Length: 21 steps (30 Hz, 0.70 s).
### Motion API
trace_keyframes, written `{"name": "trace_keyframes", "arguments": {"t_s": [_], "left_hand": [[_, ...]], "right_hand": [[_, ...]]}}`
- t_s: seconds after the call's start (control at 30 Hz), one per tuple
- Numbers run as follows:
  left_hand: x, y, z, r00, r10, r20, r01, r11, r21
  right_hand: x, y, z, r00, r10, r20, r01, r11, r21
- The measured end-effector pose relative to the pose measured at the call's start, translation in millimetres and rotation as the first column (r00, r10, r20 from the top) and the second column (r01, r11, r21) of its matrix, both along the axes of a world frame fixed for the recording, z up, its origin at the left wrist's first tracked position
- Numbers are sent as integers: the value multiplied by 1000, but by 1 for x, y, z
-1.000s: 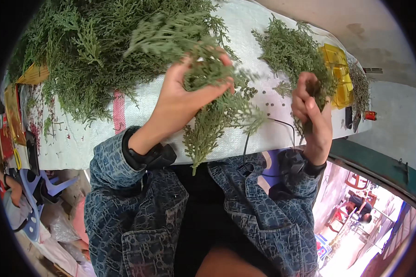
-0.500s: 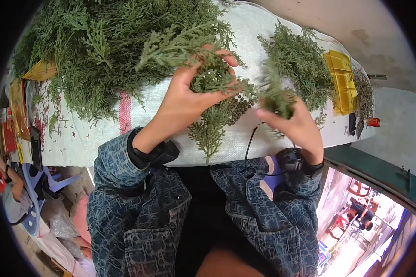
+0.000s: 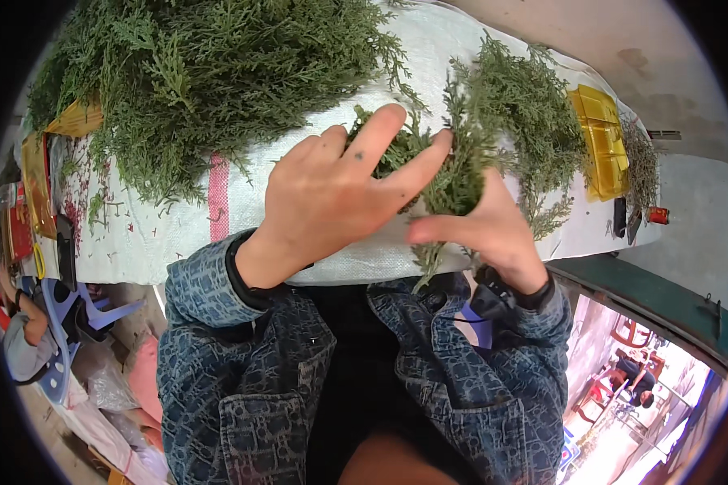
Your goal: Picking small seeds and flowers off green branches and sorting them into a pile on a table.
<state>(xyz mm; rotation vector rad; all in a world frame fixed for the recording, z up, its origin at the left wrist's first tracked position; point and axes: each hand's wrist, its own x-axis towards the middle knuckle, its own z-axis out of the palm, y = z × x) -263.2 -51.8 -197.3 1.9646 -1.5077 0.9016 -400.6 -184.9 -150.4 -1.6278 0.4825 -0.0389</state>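
My left hand (image 3: 340, 194) is over the white woven sheet, its back up and fingers spread, with green evergreen sprigs (image 3: 392, 153) showing behind and between the fingers. Any contact with them is partly hidden. Right beside it, my right hand (image 3: 493, 234) is curled round a bunch of evergreen sprigs (image 3: 457, 182), thumb toward the left hand. Some tips point up toward the smaller pile and one hangs down near the sheet's front edge. Blur softens the right fingers.
A large evergreen heap (image 3: 218, 73) covers the far left of the sheet (image 3: 137, 250); a smaller pile (image 3: 534, 105) lies at right beside a yellow plastic tray (image 3: 603, 145). Yellow-handled scissors (image 3: 39, 260) lie far left. Another person's arm (image 3: 34, 323) shows at the left edge.
My left hand has turned from cupping a bunch of sprigs to back-up with spread fingers. My right hand has moved slightly left and down. The brown berry-like cluster is now mostly covered.
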Motion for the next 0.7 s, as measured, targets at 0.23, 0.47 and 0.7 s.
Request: {"name": "trace_keyframes", "arguments": {"t_s": [0.23,0.47,0.7], "left_hand": [[7,5,10,689,-258,-677,161,966,-204],[19,-1,2,69,-515,-855,209,845,-492],[12,-8,-15,-26,-521,-853,145,842,-519]], "right_hand": [[-5,-17,19,972,-24,-235,-23,980,-196],[-19,-31,15,938,-322,130,316,947,62],[-4,-10,-10,923,-358,140,259,848,462]]}}
